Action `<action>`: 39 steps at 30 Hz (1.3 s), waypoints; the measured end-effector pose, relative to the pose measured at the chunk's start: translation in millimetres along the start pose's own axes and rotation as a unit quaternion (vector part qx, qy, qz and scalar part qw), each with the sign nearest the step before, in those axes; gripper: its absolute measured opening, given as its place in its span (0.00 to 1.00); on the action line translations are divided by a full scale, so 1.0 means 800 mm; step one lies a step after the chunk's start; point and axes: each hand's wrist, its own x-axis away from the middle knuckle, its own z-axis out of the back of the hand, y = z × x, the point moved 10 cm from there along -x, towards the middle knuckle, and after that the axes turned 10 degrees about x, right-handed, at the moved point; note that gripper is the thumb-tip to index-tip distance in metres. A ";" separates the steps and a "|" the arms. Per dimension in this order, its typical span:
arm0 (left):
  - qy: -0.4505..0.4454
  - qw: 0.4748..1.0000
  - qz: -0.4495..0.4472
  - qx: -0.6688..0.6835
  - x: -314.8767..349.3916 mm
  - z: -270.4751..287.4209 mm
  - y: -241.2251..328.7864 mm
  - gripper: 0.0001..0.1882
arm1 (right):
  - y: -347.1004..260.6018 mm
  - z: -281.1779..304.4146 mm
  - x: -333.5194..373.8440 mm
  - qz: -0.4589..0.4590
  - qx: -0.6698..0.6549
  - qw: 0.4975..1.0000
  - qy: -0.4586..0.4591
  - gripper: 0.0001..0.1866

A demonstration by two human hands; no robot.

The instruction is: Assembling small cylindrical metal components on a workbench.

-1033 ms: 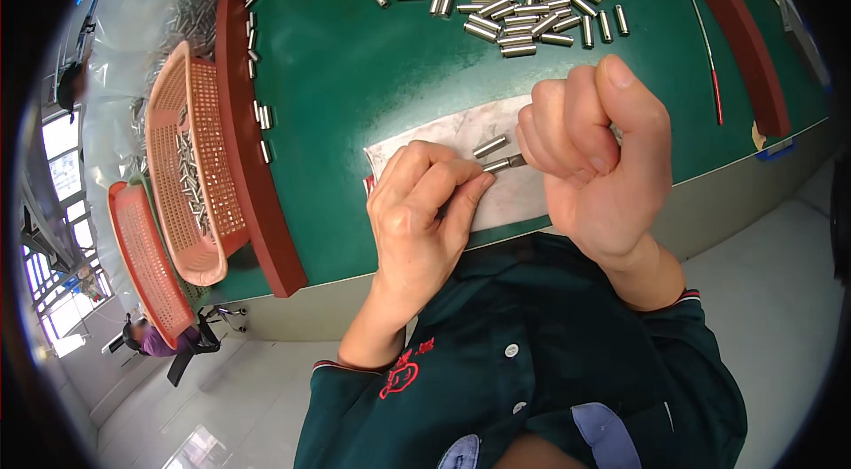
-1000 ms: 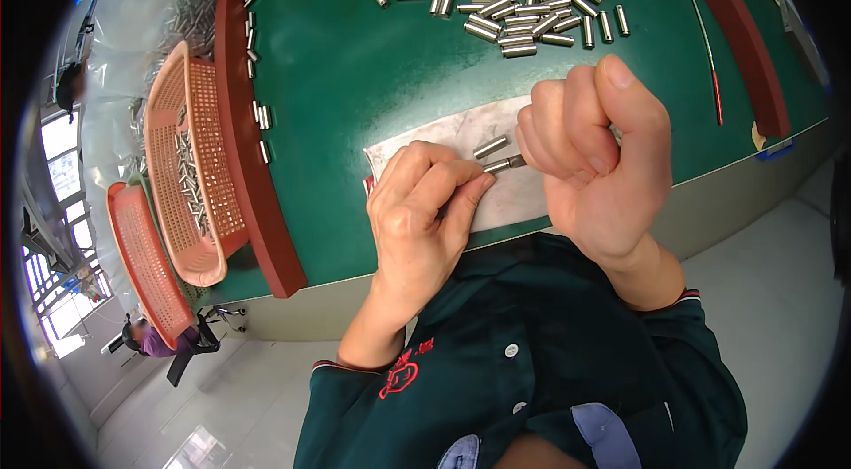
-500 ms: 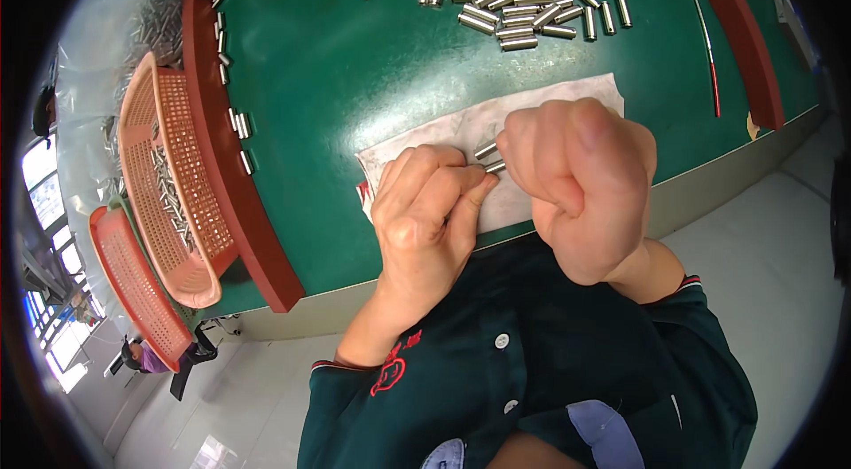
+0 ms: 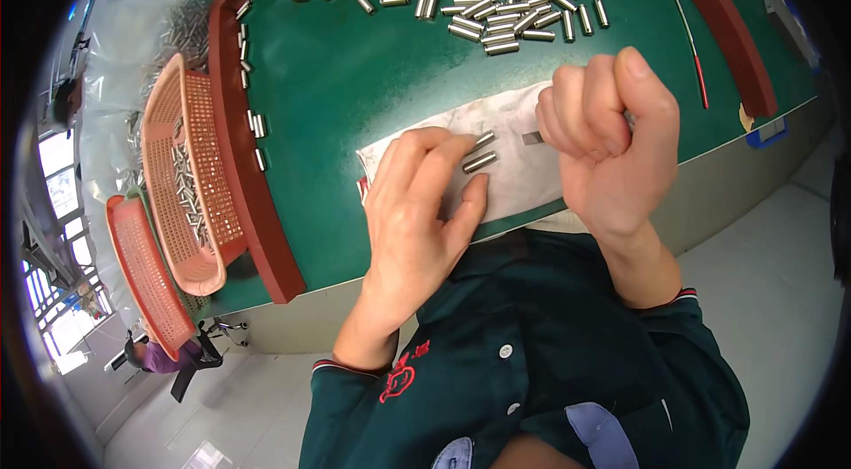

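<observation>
My left hand (image 4: 412, 203) rests over a whitish, stained cloth (image 4: 519, 181), thumb and fingers apart. Two short, shiny metal cylinders (image 4: 480, 161) lie side by side on the cloth; the upper one is by my index fingertip, and I cannot tell if it touches. To the right, my right hand (image 4: 612, 132) is raised above the cloth, fingers curled into a fist. A small flat grey piece (image 4: 532, 138) shows just left of that fist; whether it is part of something held is hidden.
A large heap of metal cylinders (image 4: 501, 3) covers the far green table (image 4: 355, 70). A few more line the left red-brown rail (image 4: 239, 141). Outside it are an orange basket (image 4: 226, 176) with metal parts and a red basket (image 4: 146, 269). A thin red-handled tool (image 4: 700, 83) lies right.
My left hand has loosened its pinch and its fingers have spread, leaving two cylinders on the cloth. My right fist has moved away from them, to the right and up.
</observation>
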 end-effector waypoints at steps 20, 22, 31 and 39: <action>0.193 0.929 -0.029 -0.314 -0.010 0.184 0.033 0.08 | 0.003 0.005 0.003 -0.011 -0.010 1.000 0.001 0.21; 0.245 0.899 0.041 -0.360 0.020 0.260 0.000 0.07 | 0.000 0.002 0.003 -0.007 0.005 1.000 -0.003 0.21; 0.257 0.947 0.017 -0.193 -0.044 0.189 -0.014 0.04 | 0.004 0.006 0.000 -0.017 -0.003 1.000 -0.003 0.20; 0.112 0.969 0.104 -0.196 -0.139 0.084 -0.098 0.08 | 0.004 -0.001 0.002 -0.011 -0.011 1.000 -0.008 0.20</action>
